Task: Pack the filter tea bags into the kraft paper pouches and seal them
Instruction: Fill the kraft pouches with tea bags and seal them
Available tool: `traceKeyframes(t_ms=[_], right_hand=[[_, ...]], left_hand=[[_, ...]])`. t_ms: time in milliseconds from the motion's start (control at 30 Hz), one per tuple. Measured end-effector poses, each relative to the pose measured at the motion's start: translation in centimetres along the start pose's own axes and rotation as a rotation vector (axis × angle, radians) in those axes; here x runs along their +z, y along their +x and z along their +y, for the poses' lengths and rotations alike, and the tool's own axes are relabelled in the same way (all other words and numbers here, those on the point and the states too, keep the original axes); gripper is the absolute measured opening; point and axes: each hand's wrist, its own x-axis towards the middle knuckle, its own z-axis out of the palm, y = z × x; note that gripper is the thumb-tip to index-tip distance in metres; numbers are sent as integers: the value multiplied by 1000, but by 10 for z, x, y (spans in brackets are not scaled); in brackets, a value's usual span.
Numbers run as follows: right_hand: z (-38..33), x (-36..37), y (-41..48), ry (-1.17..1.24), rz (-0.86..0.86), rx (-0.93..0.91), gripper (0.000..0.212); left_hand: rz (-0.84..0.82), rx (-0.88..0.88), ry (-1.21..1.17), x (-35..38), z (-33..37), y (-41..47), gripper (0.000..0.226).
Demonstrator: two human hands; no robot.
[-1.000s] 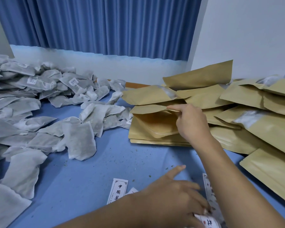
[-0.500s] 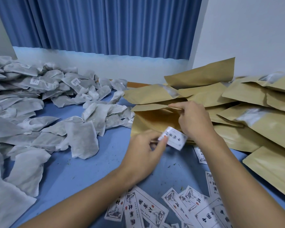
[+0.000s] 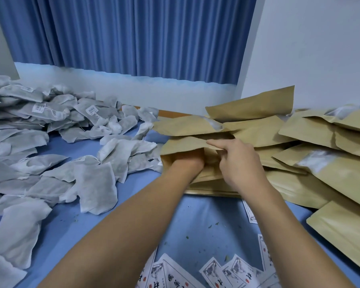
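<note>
1. A blue curtain (image 3: 143,34) and a pale wall (image 3: 310,48) fill the back of the view.
2. A bench (image 3: 206,221) under a blue cover carries everything. 2 bare forearms reach forward across it from the camera.
3. A wide heap of filter tea bags (image 3: 96,183) lies on the left of the bench. They are grey-white, some with small tags, and none shows in either hand.
4. A pile of kraft paper pouches (image 3: 324,169) covers the right side, flat and overlapping.
5. 1 open pouch (image 3: 185,145) lies at the left edge of that pile, with its mouth facing the person.
6. The right hand (image 3: 241,165) pinches the pouch's upper lip, forefinger straight along the edge, and holds the mouth apart.
7. The left hand (image 3: 186,163) is inside the pouch up to the wrist. Its fingers are hidden, so its grip cannot be told.
8. The step in hand looks like loading this pouch, well before sealing. The next move probably calls for drawing the left hand out without collapsing the mouth. It would then reach left for tea bags while the right grip keeps the lip raised.
9. Printed cards (image 3: 216,273) lie fanned at the near edge, with green crumbs (image 3: 211,226) scattered just beyond them.
10. 0.5 seconds earlier the left hand was outside the pouch, pinching 1 printed card at its mouth. Now the hand is inside and that card is out of sight, presumably in the pouch. The right hand's hold on the lip is unchanged.
</note>
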Motion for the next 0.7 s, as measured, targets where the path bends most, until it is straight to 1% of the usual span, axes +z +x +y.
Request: traceKeyframes(t_ms=[100,133,167,200,233,267,300,333,367,400,433,467,500,533,567,600,633,667,700], right_hand=[[4,2,0,-50,3,11,63],[4,2,0,-69,11,12,63],[5,2,1,-80,19,12,64],[5,3,1,-88,25,13,63],[5,3,2,-102,24,15,62],[5,4,2,-124,17,17,61],[4,5,2,-145,11,22,61],[3,5,2,-163,6,25,61],[1,6,3,-175,4,22,62],[0,5,5,-185,1,17,61],[-2,4,7,-196,-10,15,60],[-5,3,10,-208,-26,15,58],[-8,2,12,-225,-39,21,56],[-11,1,15,-245,-47,29,53],[-14,1,19,-261,-53,36,50],[-17,1,21,-274,-60,38,49],[-20,1,24,-281,-68,37,48],[-23,2,26,-281,-77,36,49],[-25,3,27,-274,-85,40,50]], left_hand=[[-123,70,-39,0,4,0,42],[-126,85,-33,-2,7,-8,38],[-78,91,-40,-4,8,-19,32],[25,116,-82,-4,6,-32,24],[227,197,-126,-3,1,-47,18],[471,325,-136,-3,-7,-65,17],[717,458,-165,-3,-20,-79,18],[922,547,-215,-4,-36,-90,19],[1041,507,-235,-5,-54,-94,18],[1058,370,-209,-7,-72,-92,16],[989,146,-160,-8,-91,-87,16],[831,-103,-130,-8,-110,-81,24],[641,-295,-120,-6,-128,-76,36],[470,-407,-100,-2,-140,-73,46],[352,-443,-56,4,-149,-72,47],[295,-421,-21,9,-154,-72,39],[328,-375,-18,13,-154,-72,25],[381,-333,-71,13,-152,-72,9],[441,-303,-153,13,-148,-73,6]])
